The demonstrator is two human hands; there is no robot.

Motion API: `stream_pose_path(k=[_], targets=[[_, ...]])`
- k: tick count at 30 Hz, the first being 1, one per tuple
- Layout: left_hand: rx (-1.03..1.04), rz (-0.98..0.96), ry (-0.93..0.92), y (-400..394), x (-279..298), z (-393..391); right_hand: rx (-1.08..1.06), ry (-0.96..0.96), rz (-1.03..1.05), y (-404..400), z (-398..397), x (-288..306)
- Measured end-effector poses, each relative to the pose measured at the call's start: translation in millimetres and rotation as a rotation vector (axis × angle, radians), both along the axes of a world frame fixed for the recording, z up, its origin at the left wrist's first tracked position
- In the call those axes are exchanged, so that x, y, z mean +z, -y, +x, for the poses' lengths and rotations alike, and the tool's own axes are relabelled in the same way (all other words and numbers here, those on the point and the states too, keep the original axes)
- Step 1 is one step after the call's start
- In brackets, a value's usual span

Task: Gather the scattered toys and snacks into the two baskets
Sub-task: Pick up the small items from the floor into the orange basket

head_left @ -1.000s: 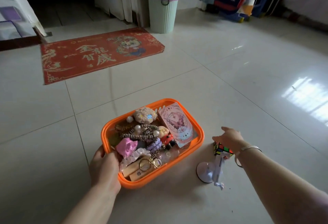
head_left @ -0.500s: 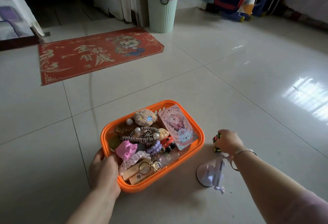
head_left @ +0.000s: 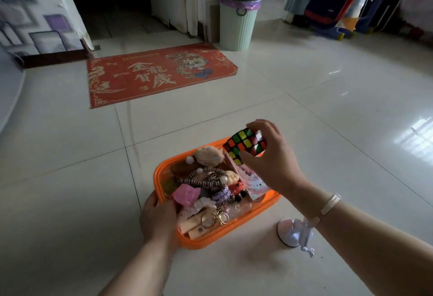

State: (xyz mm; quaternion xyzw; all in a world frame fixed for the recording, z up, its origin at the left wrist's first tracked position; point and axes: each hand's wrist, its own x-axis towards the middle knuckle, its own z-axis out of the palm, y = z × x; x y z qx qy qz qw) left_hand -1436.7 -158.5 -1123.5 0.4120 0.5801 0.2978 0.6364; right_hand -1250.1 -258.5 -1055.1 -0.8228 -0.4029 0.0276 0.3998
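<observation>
Pale tiled floor (head_left: 328,108), red doormat (head_left: 159,73) and a mint bin (head_left: 236,24) behind. Right hand (head_left: 274,157) grips the puzzle cube (head_left: 244,144), fingers curled round it, held above the orange basket's (head_left: 229,232) far corner (toys heaped inside). Left hand (head_left: 159,218) clasps the basket's near rim; white stand (head_left: 295,232) just beside it

Tiled floor (head_left: 328,113) bears basket (head_left: 234,234), stand (head_left: 290,232), mat (head_left: 159,75), bin (head_left: 236,19).
</observation>
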Motion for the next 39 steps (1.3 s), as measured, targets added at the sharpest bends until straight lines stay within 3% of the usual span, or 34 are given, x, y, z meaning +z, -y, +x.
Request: stream_pose_path(k=[3,8,12,18,22,26,30,34,39], targets=[[0.025,0.017,0.024,0,4,-5,0.175,0.071,-0.070,-16,-41,7],[0.035,0.011,0.070,-1,5,-10,0.232,0.234,-0.134,-40,-86,10],[0.064,0.016,0.076,-1,7,-10,0.245,0.311,-0.410,-49,-99,4],[0.034,0.027,0.113,0,11,-6,0.258,0.389,-0.482,-44,-107,-6],[0.014,-0.003,0.157,3,17,0,0.179,0.444,-0.401,-39,-102,-14],[0.024,-0.016,0.137,7,15,5,0.244,0.361,-0.389,-29,-90,-17],[0.036,-0.002,0.090,8,14,9,0.174,0.254,-0.261,-11,-69,-9],[0.083,0.005,0.039,5,10,10,-0.106,0.171,-0.104,20,-9,-15],[0.137,0.000,0.010,-2,4,9,-0.436,-0.077,-0.271,82,56,-57]])
